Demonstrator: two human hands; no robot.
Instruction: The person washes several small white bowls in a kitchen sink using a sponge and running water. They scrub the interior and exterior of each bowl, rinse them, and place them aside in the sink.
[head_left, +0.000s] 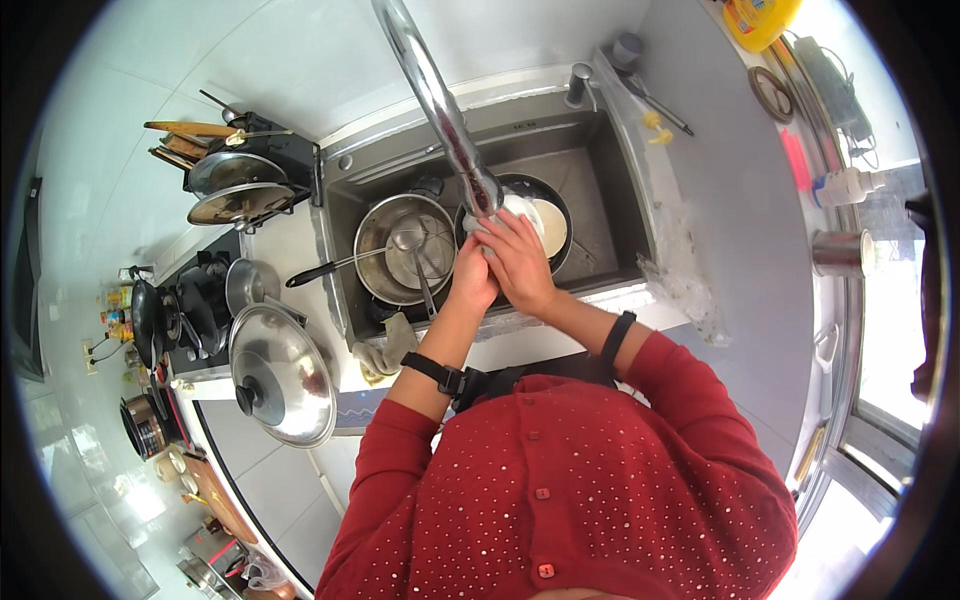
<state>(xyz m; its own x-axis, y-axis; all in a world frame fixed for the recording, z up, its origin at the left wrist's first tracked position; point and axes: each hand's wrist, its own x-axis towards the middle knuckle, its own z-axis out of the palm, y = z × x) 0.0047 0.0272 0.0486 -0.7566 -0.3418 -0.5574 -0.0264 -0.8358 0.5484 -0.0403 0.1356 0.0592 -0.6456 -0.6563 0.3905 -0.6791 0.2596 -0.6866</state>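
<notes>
My left hand (474, 279) and my right hand (523, 264) are pressed together beneath the spout of a chrome faucet (442, 112). The right fingers lie across the left hand, so whether anything is between the palms is hidden. Just beyond the fingertips is something white and glossy (527, 212), perhaps a bowl or water, partly covered by the hands. It sits in a round dark pan (564, 259), beside a cream-coloured round piece (553, 227). Left of my hands, a stainless steel pot (367, 274) holds a metal ladle (409, 234) and a wire-mesh strainer (435, 251).
A grey sink (607, 180) surrounds the pan and pot. The strainer's black handle (310, 274) juts past its left rim. A wet cloth (390, 346) drapes over the front edge. Leftward are a domed steel lid (289, 375) and a rack with glass lids (240, 202).
</notes>
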